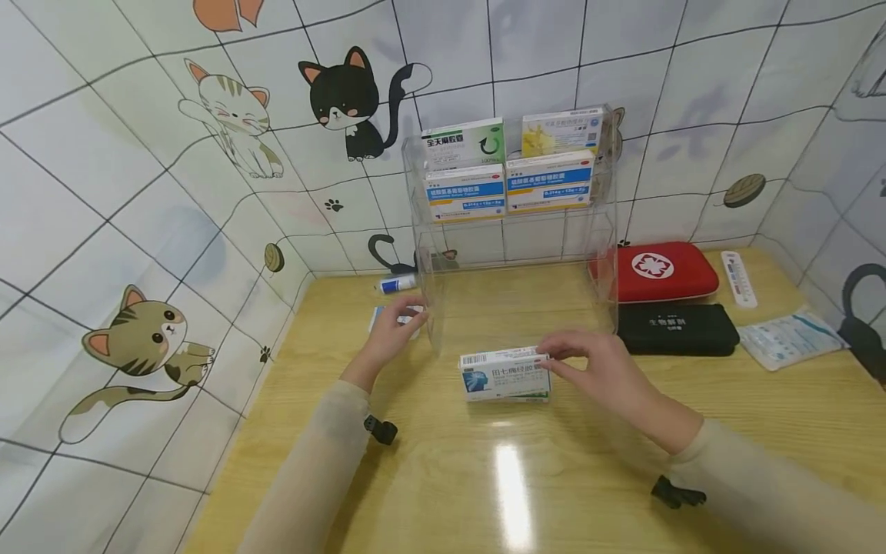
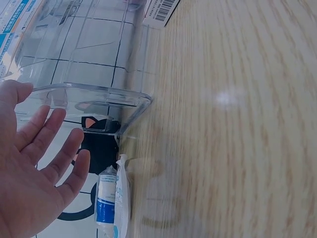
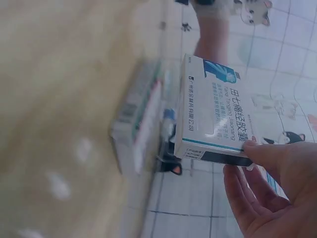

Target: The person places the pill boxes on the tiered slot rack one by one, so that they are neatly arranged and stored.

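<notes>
Centre of the head view: we found the white medicine box (image 1: 504, 375) standing on its long edge on the wooden desk (image 1: 540, 477), just in front of the clear acrylic rack (image 1: 515, 231). The right hand (image 1: 602, 369) pinched the box's right end, thumb and fingers (image 3: 257, 148) curled on its edge, as the right wrist view confirmed. Left of centre, the left hand (image 1: 391, 331) lay with fingers (image 2: 47, 131) straight and spread against the rack's rounded left wall, gripping nothing. Beyond it, near the wall, we noted a small blue-and-white tube (image 1: 397, 284) and a flat packet (image 1: 380, 315). The rack's upper tiers held four medicine boxes (image 1: 512, 158). At right we saw a red first-aid case (image 1: 663, 269), a black case (image 1: 677, 329), a sealed pouch (image 1: 789, 338) and a thermometer (image 1: 738, 278).
</notes>
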Available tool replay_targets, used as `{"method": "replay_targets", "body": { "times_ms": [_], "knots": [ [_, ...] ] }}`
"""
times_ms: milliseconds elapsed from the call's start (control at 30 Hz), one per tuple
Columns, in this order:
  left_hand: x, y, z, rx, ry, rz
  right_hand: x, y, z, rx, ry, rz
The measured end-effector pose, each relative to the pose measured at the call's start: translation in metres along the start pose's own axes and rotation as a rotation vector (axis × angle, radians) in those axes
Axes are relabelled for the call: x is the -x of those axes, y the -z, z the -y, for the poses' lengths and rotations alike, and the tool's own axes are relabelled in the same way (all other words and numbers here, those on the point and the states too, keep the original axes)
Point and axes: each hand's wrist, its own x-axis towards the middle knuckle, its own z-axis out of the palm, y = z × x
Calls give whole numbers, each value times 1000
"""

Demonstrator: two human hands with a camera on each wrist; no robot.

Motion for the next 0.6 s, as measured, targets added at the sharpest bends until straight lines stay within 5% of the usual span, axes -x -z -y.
{"method": "replay_targets", "body": {
  "times_ms": [367,600],
  "knots": [
    [1,-1,0,22,10,15,-82,25,0,8,61,-254],
    [2,0,2,26,19,18,-134,35,0,6,52,-318]
  ]
}}
